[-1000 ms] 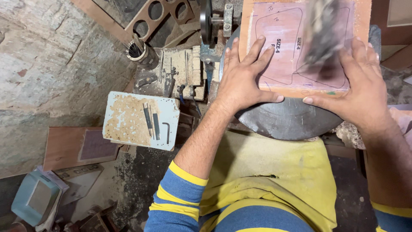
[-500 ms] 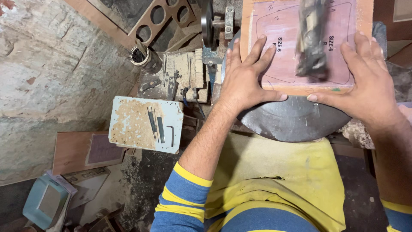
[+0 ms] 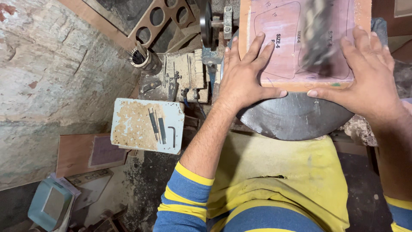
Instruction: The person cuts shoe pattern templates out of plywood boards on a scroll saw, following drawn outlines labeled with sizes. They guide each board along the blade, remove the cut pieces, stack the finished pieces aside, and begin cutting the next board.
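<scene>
Your left hand [image 3: 242,79] and right hand [image 3: 365,75] press flat, ungripped, on the board [image 3: 283,47], flanking the blurred blade [image 3: 317,34] between them.

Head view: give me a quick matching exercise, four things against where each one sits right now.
Things:
1. left hand
2. right hand
3. hex key
4. round metal table

Places:
A. lying on the worn white tray
B. flat on the right side of the wooden board
C. under the board, above the yellow apron
D. flat on the board's left edge

Pairs: 1-D, 2-B, 3-A, 4-C
</scene>
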Motion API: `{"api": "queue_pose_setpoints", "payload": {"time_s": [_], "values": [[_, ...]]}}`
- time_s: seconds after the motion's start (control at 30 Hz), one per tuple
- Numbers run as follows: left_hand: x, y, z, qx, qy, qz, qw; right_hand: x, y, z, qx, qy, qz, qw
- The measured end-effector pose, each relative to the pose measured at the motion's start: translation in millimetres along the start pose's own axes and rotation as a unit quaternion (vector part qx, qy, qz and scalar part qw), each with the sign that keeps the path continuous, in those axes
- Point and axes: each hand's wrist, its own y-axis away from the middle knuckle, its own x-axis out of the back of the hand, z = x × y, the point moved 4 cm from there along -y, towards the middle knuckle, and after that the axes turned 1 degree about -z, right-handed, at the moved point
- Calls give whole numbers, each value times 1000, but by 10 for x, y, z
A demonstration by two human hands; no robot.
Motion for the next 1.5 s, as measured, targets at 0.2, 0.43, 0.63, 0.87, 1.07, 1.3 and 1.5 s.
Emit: {"api": "queue_pose_setpoints", "payload": {"time_s": [0.2,0.43,0.63,0.87,1.07,1.3,1.5], "values": [[23,23,17,14,2,-3,1000,-47,256,-148,-89,98,2,991],[34,72,34,11,-3,6,1000,-412,625,-740,-81,99,6,992],[17,108,80,24,-26,9,999,-375,527,-770,-93,96,-17,991],[-10,229,163,63,-31,28,997,-294,439,-703,-89,74,-39,993],[-21,319,176,56,-53,13,997,-270,380,-610,-83,54,-46,994],[-32,364,134,40,-63,-22,997,-291,277,-484,-92,39,-60,993],[-105,419,135,40,-66,-4,997,-347,243,-417,-97,46,-78,991]]}}
